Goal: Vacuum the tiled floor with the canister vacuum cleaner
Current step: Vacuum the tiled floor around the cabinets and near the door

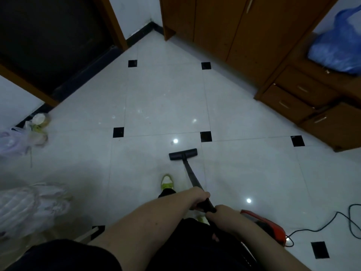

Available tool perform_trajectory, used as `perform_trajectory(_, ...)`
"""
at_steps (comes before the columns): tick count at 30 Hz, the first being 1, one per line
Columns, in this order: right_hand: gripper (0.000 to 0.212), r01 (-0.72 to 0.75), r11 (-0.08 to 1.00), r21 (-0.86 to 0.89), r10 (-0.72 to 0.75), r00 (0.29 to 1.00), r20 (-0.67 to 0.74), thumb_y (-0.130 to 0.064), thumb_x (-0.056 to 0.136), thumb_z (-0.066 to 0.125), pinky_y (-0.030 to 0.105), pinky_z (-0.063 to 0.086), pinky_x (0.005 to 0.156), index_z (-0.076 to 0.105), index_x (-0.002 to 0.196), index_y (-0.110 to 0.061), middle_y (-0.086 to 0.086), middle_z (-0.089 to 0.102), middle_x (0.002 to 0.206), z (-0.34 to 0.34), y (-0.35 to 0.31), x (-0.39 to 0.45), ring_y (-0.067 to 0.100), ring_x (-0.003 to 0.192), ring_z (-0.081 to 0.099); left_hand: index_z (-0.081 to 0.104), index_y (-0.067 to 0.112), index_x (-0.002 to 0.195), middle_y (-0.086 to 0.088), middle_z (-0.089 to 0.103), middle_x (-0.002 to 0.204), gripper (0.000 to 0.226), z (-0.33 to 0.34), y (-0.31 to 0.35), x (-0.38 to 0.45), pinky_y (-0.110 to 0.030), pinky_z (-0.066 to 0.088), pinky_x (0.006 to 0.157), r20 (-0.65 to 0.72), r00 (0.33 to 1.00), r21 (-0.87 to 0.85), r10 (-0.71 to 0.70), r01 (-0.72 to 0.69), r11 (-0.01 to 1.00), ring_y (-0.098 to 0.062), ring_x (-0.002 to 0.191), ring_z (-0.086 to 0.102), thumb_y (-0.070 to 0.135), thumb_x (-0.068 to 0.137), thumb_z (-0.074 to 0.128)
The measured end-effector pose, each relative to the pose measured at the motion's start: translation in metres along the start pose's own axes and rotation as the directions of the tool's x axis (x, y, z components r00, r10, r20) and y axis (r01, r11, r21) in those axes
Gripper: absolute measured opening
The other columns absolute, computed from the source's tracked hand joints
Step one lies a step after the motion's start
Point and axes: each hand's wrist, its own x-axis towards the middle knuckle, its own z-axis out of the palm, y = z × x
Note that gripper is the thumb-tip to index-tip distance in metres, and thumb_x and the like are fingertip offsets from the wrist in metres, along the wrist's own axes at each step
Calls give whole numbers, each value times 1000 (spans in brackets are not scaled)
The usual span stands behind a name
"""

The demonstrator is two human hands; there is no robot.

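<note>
A black vacuum wand (190, 173) slopes away from me to a flat black floor head (182, 153) resting on the white tiled floor (156, 98). My left hand (199, 198) grips the wand's upper end. Just below it, my right hand (224, 212) is closed around the same tube near the handle. The red canister (267, 226) sits on the floor behind my right forearm, partly hidden by it. A black power cord (332, 222) loops away from it to the right.
Wooden cabinets with drawers (293, 94) line the right side, with a blue plastic bag (336, 47) on top. A dark doorway (48, 42) lies at the upper left. Plastic bags and containers (29, 132) and a clear bag (29, 208) lie along the left. My green shoe (167, 182) stands beside the wand.
</note>
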Motion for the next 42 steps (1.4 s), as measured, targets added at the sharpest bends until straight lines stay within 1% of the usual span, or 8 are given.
perform_trajectory(6, 14, -4, 994, 111, 2, 1000, 13, -14, 90, 42, 31, 55, 56, 50, 90, -3, 15, 62, 62, -2, -30, 11, 25, 51, 65, 46, -4, 126, -12, 57, 91, 35, -28, 13, 6, -19, 45, 32, -26, 998, 5, 49, -49, 999, -21, 72, 58, 20, 99, 48)
perform_trajectory(17, 9, -12, 991, 134, 16, 1000, -25, -17, 91, 42, 31, 54, 56, 47, 86, -10, 12, 59, 65, -18, -107, 45, 27, 55, 65, 47, 0, 114, -11, 55, 78, 27, -103, 50, 36, -29, 52, 50, -26, 1000, -46, 15, -16, 999, -21, 63, 58, 19, 97, 51)
perform_trajectory(21, 18, -8, 998, 65, 12, 999, -53, -19, 94, 43, 21, 47, 47, 49, 78, -12, 5, 57, 63, -24, -138, 61, 16, 46, 59, 44, -2, 108, -12, 53, 77, 23, -132, 68, 44, -24, 49, 36, -20, 999, -37, 46, -47, 998, -22, 62, 57, 18, 98, 49)
perform_trajectory(26, 17, -29, 990, 140, 36, 998, -50, -21, 94, 44, 31, 53, 55, 47, 82, -10, 11, 57, 65, -29, -161, 74, 32, 64, 67, 42, -2, 107, -13, 56, 91, 23, -154, 85, 45, -21, 44, 30, -57, 995, -5, 80, -81, 997, -25, 80, 57, 19, 100, 48)
perform_trajectory(31, 14, -29, 978, 204, 41, 998, -52, -19, 91, 44, 34, 54, 57, 49, 88, -6, 14, 58, 70, -24, -140, 64, 33, 64, 67, 41, -2, 105, -18, 60, 107, 23, -135, 77, 40, -20, 45, 31, -43, 998, 40, 44, -42, 998, -25, 78, 57, 19, 99, 48)
perform_trajectory(34, 13, -14, 988, 154, 21, 999, -39, -19, 90, 44, 34, 55, 58, 51, 86, -8, 12, 61, 68, -13, -107, 53, 30, 62, 69, 41, -1, 105, -13, 57, 93, 23, -108, 58, 37, -23, 48, 36, -27, 1000, 46, -5, 7, 999, -24, 70, 59, 20, 98, 49)
perform_trajectory(38, 12, 19, 1000, -6, -20, 995, -100, -23, 92, 46, 18, 42, 43, 51, 88, -13, 1, 60, 66, 4, -64, 39, 10, 47, 58, 45, -2, 121, -13, 57, 92, 36, -69, 27, 32, -27, 50, 46, -40, 999, 17, 1, 0, 1000, -25, 75, 60, 23, 96, 52)
perform_trajectory(42, 14, 59, 997, -55, -67, 986, -154, -26, 91, 46, 27, 43, 56, 50, 84, -15, 0, 58, 70, 17, -17, 19, 15, 57, 54, 45, -4, 128, -9, 51, 78, 43, -27, 6, 19, -24, 47, 41, -81, 996, 30, 43, -41, 999, -22, 69, 56, 23, 96, 52)
